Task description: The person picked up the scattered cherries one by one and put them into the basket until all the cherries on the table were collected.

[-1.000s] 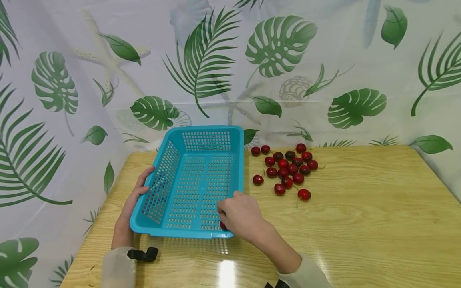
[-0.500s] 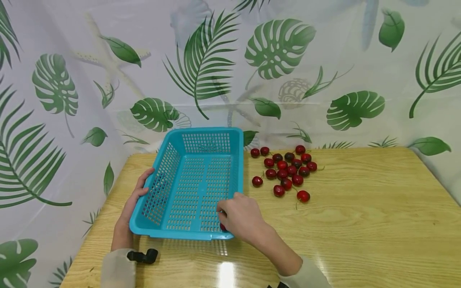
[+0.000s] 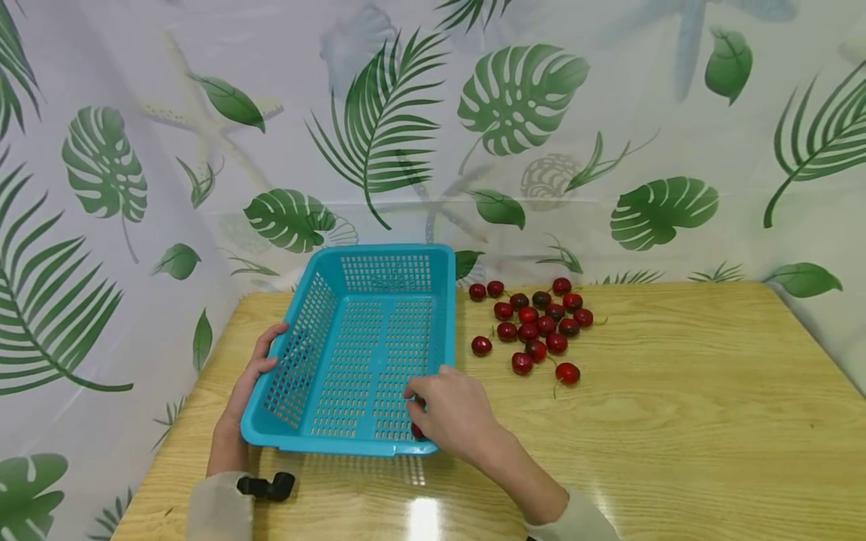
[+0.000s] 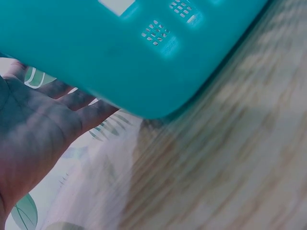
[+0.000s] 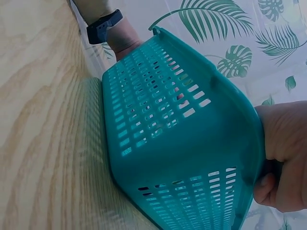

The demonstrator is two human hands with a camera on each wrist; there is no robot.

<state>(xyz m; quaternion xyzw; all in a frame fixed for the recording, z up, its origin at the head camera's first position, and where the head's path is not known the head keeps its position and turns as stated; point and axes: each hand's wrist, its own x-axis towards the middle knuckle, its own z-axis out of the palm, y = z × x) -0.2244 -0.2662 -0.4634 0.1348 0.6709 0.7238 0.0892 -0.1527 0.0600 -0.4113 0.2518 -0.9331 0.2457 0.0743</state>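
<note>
A blue plastic basket (image 3: 379, 353) with slotted walls stands on the wooden table. Against the outside of its left wall lies my left hand (image 3: 246, 383), fingertips at the rim; the left wrist view shows the palm (image 4: 33, 120) with fingers extended behind the basket wall. My right hand (image 3: 456, 413) reaches over the near right corner, fingers bent down inside. Just below the thumb, a dark red cherry (image 3: 417, 431) shows in that corner, partly covered by the hand. I cannot tell whether the fingers hold something. In the right wrist view, the right hand (image 5: 288, 153) is right at the rim.
Several dark red cherries (image 3: 545, 325) lie in a loose cluster on the table (image 3: 676, 406) to the right of the basket, a few with stems. A leaf-patterned cloth (image 3: 514, 173) hangs along the back and left. A black strap mount (image 3: 267, 487) sits on the left sleeve.
The whole head view has slid slightly downward. A small gap between the right thumb and forefinger shows more clearly now; both hands keep their places at the basket.
</note>
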